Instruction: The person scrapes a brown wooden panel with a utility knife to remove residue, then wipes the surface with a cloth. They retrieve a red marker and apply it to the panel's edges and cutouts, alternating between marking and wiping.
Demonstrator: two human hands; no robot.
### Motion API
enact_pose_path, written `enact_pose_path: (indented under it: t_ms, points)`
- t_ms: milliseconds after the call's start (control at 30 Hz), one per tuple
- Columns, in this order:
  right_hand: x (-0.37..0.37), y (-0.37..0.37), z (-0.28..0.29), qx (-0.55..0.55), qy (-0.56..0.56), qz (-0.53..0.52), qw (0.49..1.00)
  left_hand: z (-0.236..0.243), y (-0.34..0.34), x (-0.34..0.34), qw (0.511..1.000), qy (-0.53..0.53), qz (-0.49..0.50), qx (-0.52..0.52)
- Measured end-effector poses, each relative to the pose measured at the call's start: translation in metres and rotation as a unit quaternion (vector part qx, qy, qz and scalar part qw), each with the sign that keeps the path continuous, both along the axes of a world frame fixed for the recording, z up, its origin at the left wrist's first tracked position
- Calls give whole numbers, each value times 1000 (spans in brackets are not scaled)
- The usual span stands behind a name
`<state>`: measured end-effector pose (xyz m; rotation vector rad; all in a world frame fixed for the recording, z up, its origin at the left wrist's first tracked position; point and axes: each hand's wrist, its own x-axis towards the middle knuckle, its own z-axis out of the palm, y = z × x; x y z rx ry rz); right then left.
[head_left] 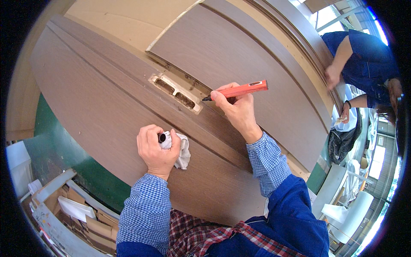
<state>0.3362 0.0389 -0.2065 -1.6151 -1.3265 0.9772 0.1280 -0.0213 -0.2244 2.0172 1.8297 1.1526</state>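
Observation:
Between the fingers of my right hand [239, 109] is a red marker [246, 88], uncapped, its dark tip at the lower right end of a recess [176, 93] with two pockets. That recess is cut into the edge of a brown wood-look panel [107, 94]. Whether the tip touches the wood I cannot tell. Lower down, my left hand [155, 150] is closed round a crumpled white cloth [183, 152] and a small black marker cap [162, 137], its round end showing. It rests over the same panel's face.
A second brown panel [239, 55] lies beyond the first, on cardboard [124, 25]. At the far right another person [364, 64] in blue leans over a panel edge. A bin of cardboard scraps [81, 210] stands lower left, beside a green surface [64, 145]. A white roll [353, 216] sits lower right.

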Motion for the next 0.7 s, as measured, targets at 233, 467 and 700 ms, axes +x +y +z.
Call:
enact_pose_path:
  t_ms: [233, 467, 700]
  points:
    - [-1, 1, -1, 54, 19, 40, 998, 1, 0, 0, 1000, 5, 0, 8]
    - [-1, -1, 6, 64, -24, 71, 995, 0, 0, 1, 1000, -1, -1, 13]
    - [4, -5, 9, 74, -58, 81, 992, -2, -1, -1, 1000, 4, 8, -5]
